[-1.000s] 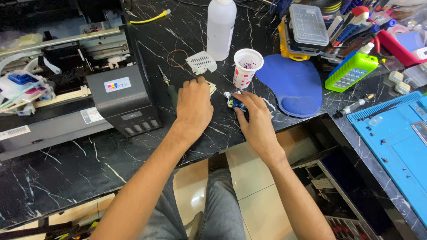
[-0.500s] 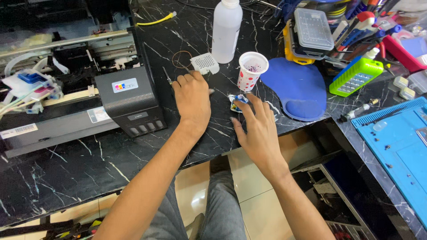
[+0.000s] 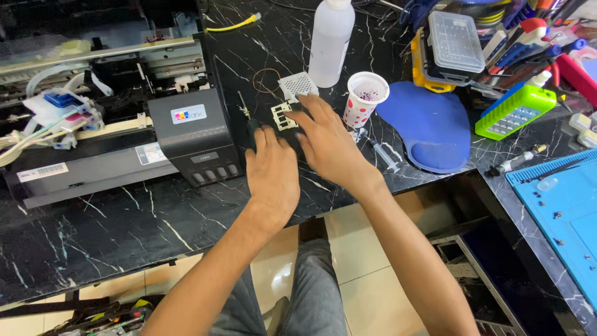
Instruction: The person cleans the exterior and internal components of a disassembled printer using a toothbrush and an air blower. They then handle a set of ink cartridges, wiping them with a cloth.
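so i'm looking down at a black marble-pattern table (image 3: 124,230) with both my hands out over it. my left hand (image 3: 272,177) lies flat, palm down, fingers together, right beside the front corner of the opened-up black printer (image 3: 124,124); there's something dark and green-tipped poking out just past its fingertips but i can't tell if the grip is actually on anything. my right hand (image 3: 326,140) is spread loose, fingers apart, nothing clamped in it, with the fingertips reaching up to a small cream plastic frame piece (image 3: 283,116) that lies flat on the table, touching or nearly touching it. just behind that piece sits a little white perforated grid part (image 3: 297,85), and next to it a loop of thin brown wire (image 3: 266,79). to the right of my right hand stands a white paper cup with red dots (image 3: 364,99), upright, dark specks inside, and a clear syringe (image 3: 380,152) lies on the table just beside my wrist. behind the cup there's a white plastic bottle (image 3: 331,40), upright. further right is a blue mouse pad with wrist rest (image 3: 429,124), a green calculator (image 3: 516,112), and a blue work mat (image 3: 559,211) at the edge.
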